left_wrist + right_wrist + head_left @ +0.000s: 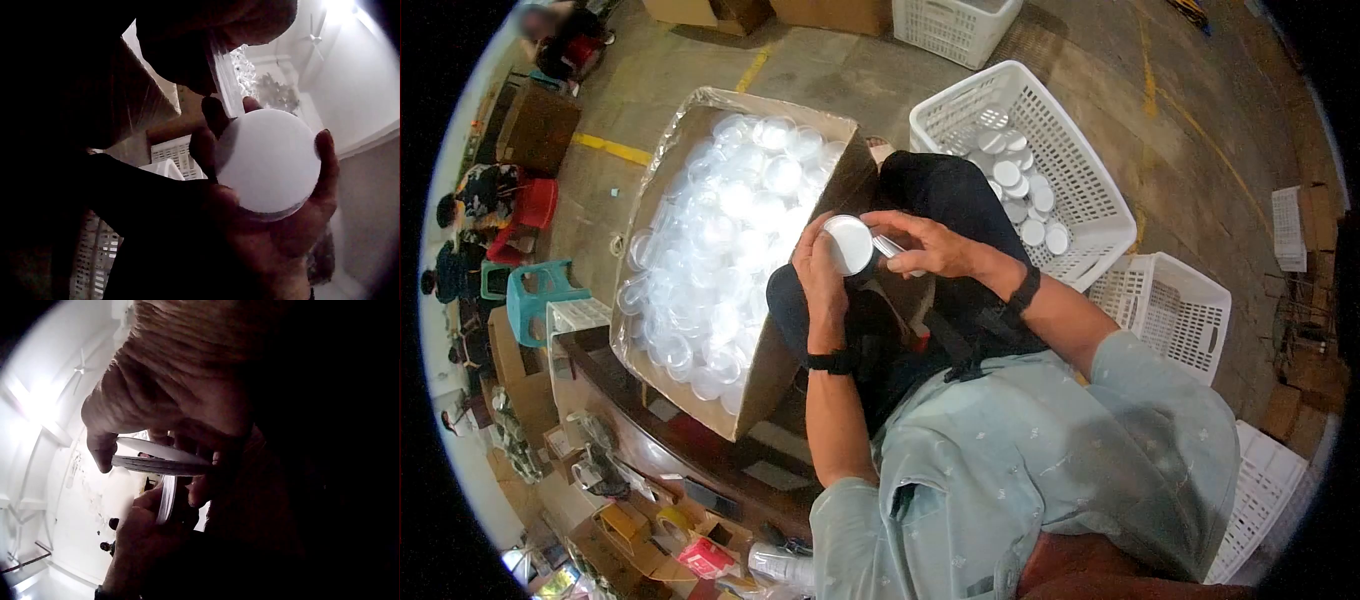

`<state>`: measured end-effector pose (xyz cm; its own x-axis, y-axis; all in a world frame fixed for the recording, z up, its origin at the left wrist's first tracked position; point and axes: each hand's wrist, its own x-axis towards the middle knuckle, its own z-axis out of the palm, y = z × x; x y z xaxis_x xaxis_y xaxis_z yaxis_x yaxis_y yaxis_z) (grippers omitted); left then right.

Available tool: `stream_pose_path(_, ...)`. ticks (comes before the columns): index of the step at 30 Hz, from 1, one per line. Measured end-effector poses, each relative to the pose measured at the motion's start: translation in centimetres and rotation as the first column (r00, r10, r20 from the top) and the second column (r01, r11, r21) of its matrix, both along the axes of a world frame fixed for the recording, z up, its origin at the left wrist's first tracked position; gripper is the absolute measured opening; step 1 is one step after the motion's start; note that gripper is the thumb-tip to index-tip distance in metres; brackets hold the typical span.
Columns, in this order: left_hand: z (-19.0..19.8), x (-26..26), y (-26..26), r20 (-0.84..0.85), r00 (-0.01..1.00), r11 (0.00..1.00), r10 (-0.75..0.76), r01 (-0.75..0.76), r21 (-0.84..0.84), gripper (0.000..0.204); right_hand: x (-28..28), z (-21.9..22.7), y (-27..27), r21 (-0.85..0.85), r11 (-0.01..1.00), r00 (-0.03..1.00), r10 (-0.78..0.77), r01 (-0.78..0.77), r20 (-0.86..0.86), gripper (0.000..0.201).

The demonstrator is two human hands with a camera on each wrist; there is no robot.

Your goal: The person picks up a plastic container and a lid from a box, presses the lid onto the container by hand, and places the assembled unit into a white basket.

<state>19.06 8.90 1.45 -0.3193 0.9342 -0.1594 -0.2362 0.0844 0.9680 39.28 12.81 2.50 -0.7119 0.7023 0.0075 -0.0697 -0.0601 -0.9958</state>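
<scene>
In the head view the left hand (820,270) grips a round white lid (850,246) by its edge, its flat face up. Close on its right, the right hand (935,248) pinches a small stack of thin discs (888,247) on edge between thumb and fingers. The left wrist view shows the white disc (270,164) held round its rim by the left hand's fingers (328,169). In the right wrist view several stacked discs (159,465) lie between the right thumb and fingers, the top one tilted apart from the others; the left hand's disc (167,499) stands just below them.
A large carton (795,385) full of clear round plastic pieces (710,250) stands at the left. White lids (1012,178) lie in a white basket (1090,180) at the right, beside another basket (1190,310). A cluttered table (650,440) is at lower left; people sit at far left.
</scene>
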Motion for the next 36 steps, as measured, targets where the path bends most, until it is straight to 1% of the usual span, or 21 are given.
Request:
stream_pose_path(3,-0.3,-0.1,0.1,-0.064,0.998,0.999,-0.008,0.006,-0.041,0.034,0.3,-0.3,0.1,-0.03,0.997,0.998,0.066,-0.065,0.02,0.06)
stream_pose_path(5,-0.5,-0.5,0.1,-0.015,0.997,0.995,-0.073,0.072,-0.068,0.036,0.7,-0.3,0.2,-0.076,0.992,0.994,0.105,-0.102,0.035,0.059)
stream_pose_path(7,-0.3,-0.6,0.1,0.0,0.996,0.995,-0.085,0.085,-0.044,0.037,0.8,-0.1,0.3,-0.123,0.983,0.988,0.145,-0.138,0.048,0.057)
stream_pose_path(11,-0.6,-0.5,0.4,0.082,0.991,0.994,-0.103,0.099,0.056,0.043,0.9,0.6,0.3,-0.172,0.982,0.994,0.093,-0.082,0.056,0.056)
stream_pose_path(13,-0.8,-0.5,0.6,0.092,0.994,0.998,-0.057,0.055,0.029,0.048,1.0,1.0,0.2,-0.168,0.984,0.997,0.059,-0.052,0.041,0.056)
stream_pose_path(15,-0.3,-0.9,0.6,0.099,0.995,1.0,-0.007,0.007,0.0,0.053,1.7,1.5,0.2,-0.229,0.973,0.999,-0.032,0.031,-0.001,0.055)
stream_pose_path(16,0.6,-1.4,0.2,0.095,0.995,0.999,0.012,-0.017,0.052,0.058,2.2,1.4,0.6,-0.183,0.981,0.996,-0.072,0.062,-0.051,0.058)
stream_pose_path(17,1.2,-2.2,-0.2,0.091,0.995,0.994,0.032,-0.041,0.101,0.064,3.0,1.4,0.4,-0.191,0.971,0.964,-0.179,0.141,-0.199,0.061)
stream_pose_path(18,1.4,-3.6,-0.4,0.096,0.994,0.991,0.059,-0.07,0.115,0.071,3.7,1.0,0.8,-0.283,0.943,0.885,-0.276,0.174,-0.375,0.059)
stream_pose_path(19,2.0,-5.0,-0.8,0.104,0.987,0.983,0.122,-0.134,0.124,0.066,4.7,0.8,1.4,-0.341,0.914,0.801,-0.368,0.219,-0.472,0.063)
stream_pose_path(20,2.5,-6.7,-1.3,0.012,0.987,0.978,0.162,-0.162,0.128,0.061,5.9,0.6,1.8,-0.423,0.862,0.73,-0.477,0.279,-0.49,0.066)
stream_pose_path(21,3.0,-8.4,-1.8,-0.081,0.977,0.973,0.198,-0.187,0.133,0.056,6.7,1.2,2.1,-0.497,0.774,0.613,-0.622,0.392,-0.487,0.067)
stream_pose_path(23,3.3,-11.4,-2.4,-0.245,0.934,0.965,0.259,-0.258,0.04,0.046,8.9,1.7,2.7,-0.614,0.682,0.533,-0.716,0.397,-0.45,0.063)
stream_pose_path(26,0.2,-15.4,-2.2,-0.424,0.893,0.966,0.15,-0.224,-0.129,0.04,9.2,1.8,2.6,-0.609,0.681,0.568,-0.711,0.407,-0.414,0.062)
stream_pose_path(27,-0.6,-16.2,-2.1,-0.484,0.871,0.964,0.087,-0.196,-0.181,0.039,8.8,1.6,2.4,-0.575,0.731,0.625,-0.652,0.367,-0.43,0.064)
stream_pose_path(28,-1.8,-17.2,-1.7,-0.486,0.87,0.964,0.084,-0.196,-0.183,0.039,8.1,1.8,2.1,-0.541,0.776,0.677,-0.589,0.323,-0.441,0.067)
stream_pose_path(30,-4.3,-19.5,-0.4,-0.641,0.761,0.939,-0.102,-0.14,-0.315,0.039,6.3,2.1,1.8,-0.489,0.835,0.728,-0.497,0.253,-0.472,0.062)
stream_pose_path(31,-6.4,-21.3,0.6,-0.643,0.758,0.939,-0.106,-0.138,-0.317,0.039,5.5,2.2,1.9,-0.462,0.857,0.759,-0.454,0.23,-0.466,0.062)
stream_pose_path(33,-9.9,-24.2,2.3,-0.871,0.488,0.972,-0.063,-0.168,-0.165,0.045,3.8,1.7,2.2,-0.453,0.871,0.812,-0.398,0.19,-0.426,0.061)
stream_pose_path(34,-8.1,-23.1,2.9,-0.871,0.487,0.972,-0.064,-0.166,-0.165,0.045,3.0,1.3,2.2,-0.465,0.866,0.838,-0.384,0.183,-0.387,0.062)
stream_pose_path(36,-4.8,-20.9,3.9,-0.971,0.198,0.967,-0.131,-0.193,-0.169,0.048,1.7,1.2,1.8,-0.46,0.867,0.898,-0.343,0.189,-0.276,0.066)
